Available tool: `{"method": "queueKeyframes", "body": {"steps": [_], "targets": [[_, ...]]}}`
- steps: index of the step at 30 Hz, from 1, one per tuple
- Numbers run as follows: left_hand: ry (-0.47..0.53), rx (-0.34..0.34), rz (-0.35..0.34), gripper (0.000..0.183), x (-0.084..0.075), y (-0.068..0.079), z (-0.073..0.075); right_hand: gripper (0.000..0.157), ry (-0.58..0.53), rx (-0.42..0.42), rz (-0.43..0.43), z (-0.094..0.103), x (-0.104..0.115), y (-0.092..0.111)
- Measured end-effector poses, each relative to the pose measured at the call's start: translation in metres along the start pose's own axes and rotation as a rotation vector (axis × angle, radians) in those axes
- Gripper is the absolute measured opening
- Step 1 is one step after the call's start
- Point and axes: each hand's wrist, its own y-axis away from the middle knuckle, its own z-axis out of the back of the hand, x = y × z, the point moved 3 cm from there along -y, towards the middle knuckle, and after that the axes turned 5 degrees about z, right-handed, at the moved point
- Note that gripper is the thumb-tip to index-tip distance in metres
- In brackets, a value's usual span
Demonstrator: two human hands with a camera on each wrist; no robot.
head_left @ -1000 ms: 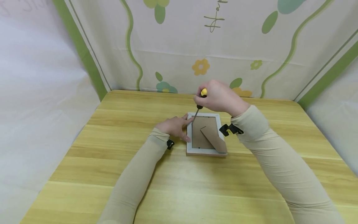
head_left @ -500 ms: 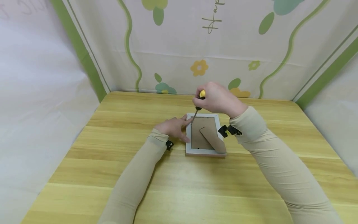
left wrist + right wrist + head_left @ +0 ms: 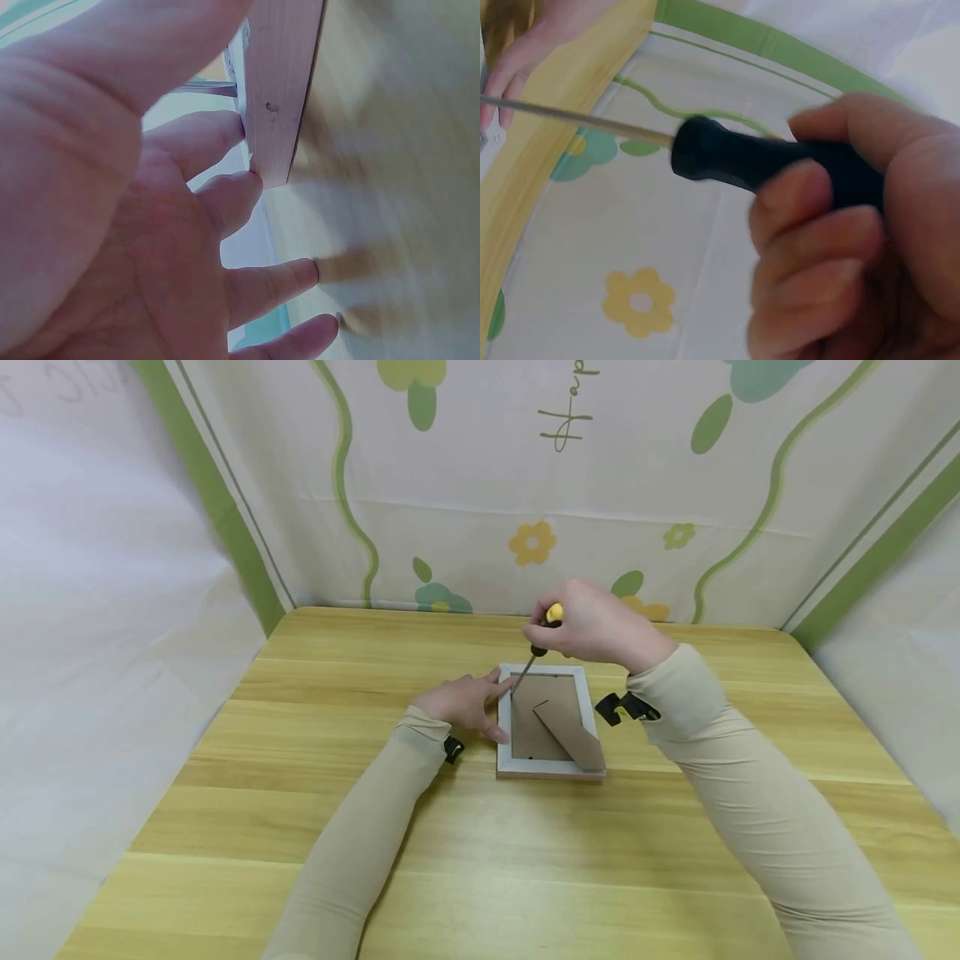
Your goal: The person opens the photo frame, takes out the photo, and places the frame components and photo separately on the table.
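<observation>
A picture frame (image 3: 551, 767) with a white border lies back side up on the table, its brown backing board (image 3: 536, 739) showing. The cardboard stand flap (image 3: 573, 735) slants across the board. My right hand (image 3: 592, 625) grips the dark, yellow-ended handle of a screwdriver (image 3: 735, 154), fingers curled around it. The metal shaft slopes down to the board's left edge near the far corner; the exact contact of its tip is too small to tell. My left hand (image 3: 465, 702) rests on the frame's left side with fingers spread, and two fingertips (image 3: 236, 191) touch its edge in the left wrist view.
The wooden table (image 3: 315, 685) extends around the frame on all sides. A white cloth (image 3: 450, 543) printed with flowers hangs right behind its far edge. Black straps (image 3: 628, 707) with buckles sit at both wrists.
My right hand has shifted slightly to the right, and the screwdriver leans a little more that way. The left hand keeps its place on the frame. The whole head view has drifted slightly.
</observation>
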Motion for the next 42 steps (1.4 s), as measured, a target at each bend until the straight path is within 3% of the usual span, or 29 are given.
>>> {"method": "queueKeyframes", "body": {"steps": [4, 7, 10, 16, 20, 26, 34, 42], "targets": [[0.001, -0.003, 0.004, 0.105, 0.001, 0.001, 0.000, 0.019, 0.042, 0.036, -0.016, 0.008, -0.005, 0.004], [0.006, -0.003, 0.009, 0.105, 0.000, 0.002, 0.001, 0.021, 0.072, 0.008, -0.032, 0.018, -0.006, 0.007], [0.008, 0.002, 0.006, 0.105, 0.000, 0.002, 0.000, 0.025, 0.031, -0.061, -0.077, 0.030, -0.009, 0.014], [0.005, 0.012, -0.011, 0.105, -0.002, 0.000, -0.001, 0.036, -0.055, -0.285, -0.140, 0.058, -0.023, 0.043], [0.019, 0.012, -0.013, 0.105, -0.001, 0.000, 0.000, 0.040, -0.047, -0.293, -0.151, 0.064, -0.036, 0.061], [0.017, 0.012, -0.013, 0.104, 0.005, 0.001, 0.001, 0.045, -0.006, -0.204, -0.189, 0.046, -0.056, 0.077], [0.013, 0.010, -0.008, 0.102, 0.006, 0.004, 0.001, 0.045, -0.065, -0.117, -0.230, 0.013, -0.083, 0.093], [0.013, 0.010, -0.014, 0.103, 0.004, 0.005, 0.001, 0.051, 0.006, -0.031, -0.240, -0.014, -0.121, 0.108]]}}
